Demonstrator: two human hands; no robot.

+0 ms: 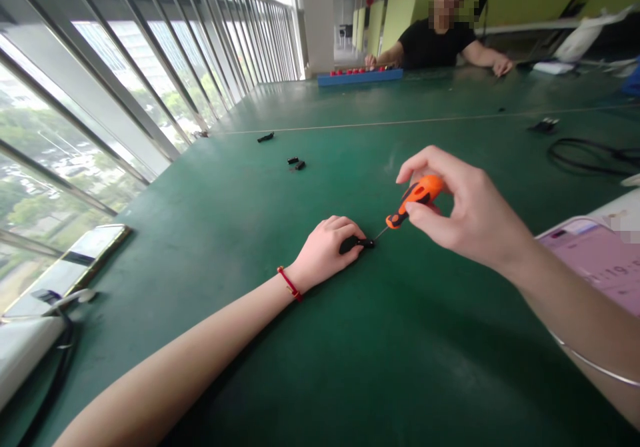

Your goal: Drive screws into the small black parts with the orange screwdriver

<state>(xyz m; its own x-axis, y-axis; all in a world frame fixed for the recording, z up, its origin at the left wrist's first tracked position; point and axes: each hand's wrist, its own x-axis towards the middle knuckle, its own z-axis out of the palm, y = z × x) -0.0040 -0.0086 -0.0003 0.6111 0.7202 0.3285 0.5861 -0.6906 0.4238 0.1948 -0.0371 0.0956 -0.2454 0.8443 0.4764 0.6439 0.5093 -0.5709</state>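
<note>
Head view: the left hand (325, 250) lies low over a green tabletop (300, 367), its thumb and fingers pinched on a small black part (367, 243); the part rests at the fingertips, near the middle of the work surface, one end jutting out to the right; the right hand (465, 210), raised above the table, grips an orange-and-black screwdriver (423, 192) by its handle between thumb and curled fingers; the tool is tilted, its thin shaft running down and leftward to the exposed end of the part, though whether the tip sits in or merely against it is too small to tell; a red bracelet (290, 284) circles the left wrist, a thin bangle (595, 365) the right forearm; beyond the left hand lie two small black pieces (300, 165) close together and, farther off, another dark piece (266, 137); a phone with a pink screen (595, 253) lies beside the right forearm; at the far side a person in a black top (430, 43) sits behind a blue rack (360, 80) bearing red-topped items
</note>
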